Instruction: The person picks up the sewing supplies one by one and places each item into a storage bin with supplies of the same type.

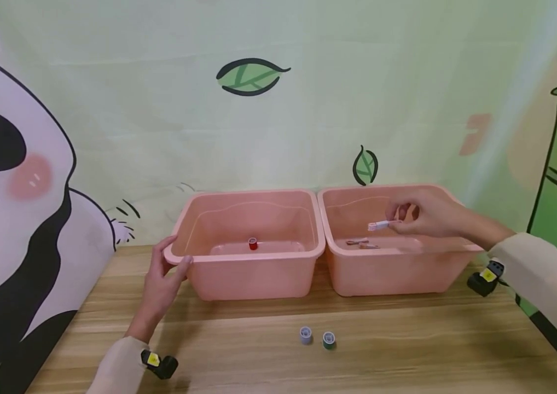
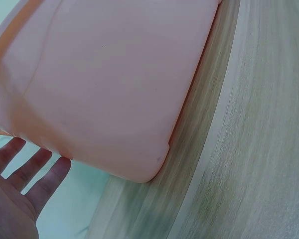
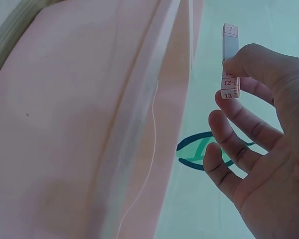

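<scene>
My right hand (image 1: 428, 213) is over the right pink bin (image 1: 392, 276). It pinches a small folded tape measure (image 3: 229, 84) between thumb and index finger; numbers and a pale band show on it, while the other fingers are spread below. Inside that bin lie two small folded strips (image 1: 369, 246). At the left pink bin (image 1: 254, 280), my left hand (image 1: 161, 284) grips the front left corner of the rim, thumb at the front and fingers along the side. A red thread spool (image 1: 253, 244) stands on this bin's floor.
Two thread spools are on the wooden table (image 1: 239, 350) in front of the bins: a pale blue-grey one (image 1: 305, 335) and a dark green one (image 1: 329, 340). The bins stand side by side against a printed backdrop (image 1: 278, 131) with a panda and leaves.
</scene>
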A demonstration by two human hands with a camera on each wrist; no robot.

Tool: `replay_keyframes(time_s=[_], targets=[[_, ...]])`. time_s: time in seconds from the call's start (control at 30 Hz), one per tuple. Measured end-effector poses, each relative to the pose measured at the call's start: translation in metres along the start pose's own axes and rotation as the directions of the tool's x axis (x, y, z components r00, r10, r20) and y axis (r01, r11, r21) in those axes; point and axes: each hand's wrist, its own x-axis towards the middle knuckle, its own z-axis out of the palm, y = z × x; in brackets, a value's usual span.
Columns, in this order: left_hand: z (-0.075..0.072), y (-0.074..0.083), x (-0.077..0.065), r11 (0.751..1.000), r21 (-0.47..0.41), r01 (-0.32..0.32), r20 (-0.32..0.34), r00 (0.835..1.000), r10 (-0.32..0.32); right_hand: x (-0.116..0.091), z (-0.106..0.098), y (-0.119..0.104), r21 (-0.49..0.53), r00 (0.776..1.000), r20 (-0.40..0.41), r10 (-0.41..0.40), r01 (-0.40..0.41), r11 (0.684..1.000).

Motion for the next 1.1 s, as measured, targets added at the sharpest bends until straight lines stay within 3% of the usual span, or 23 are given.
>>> replay_keyframes(time_s=[0.2, 0.43, 1.1], targets=[[-0.002, 0.001, -0.002, 1.0, 0.006, 0.001, 0.002, 1.0, -0.001, 0.011, -0.004, 0.004, 0.09, 0.989, 0.092, 0.12, -0.128, 0.988], [-0.002, 0.001, 0.0, 1.0, 0.011, 0.004, -0.002, 1.0, -0.004, 0.027, -0.006, 0.016, 0.112, 0.98, 0.141, 0.14, -0.156, 0.981], [-0.001, 0.004, -0.001, 0.999, -0.028, 0.02, 0.01, 1.0, -0.02, 0.054, -0.005, 0.052, 0.13, 0.952, 0.147, 0.269, -0.289, 0.949]])
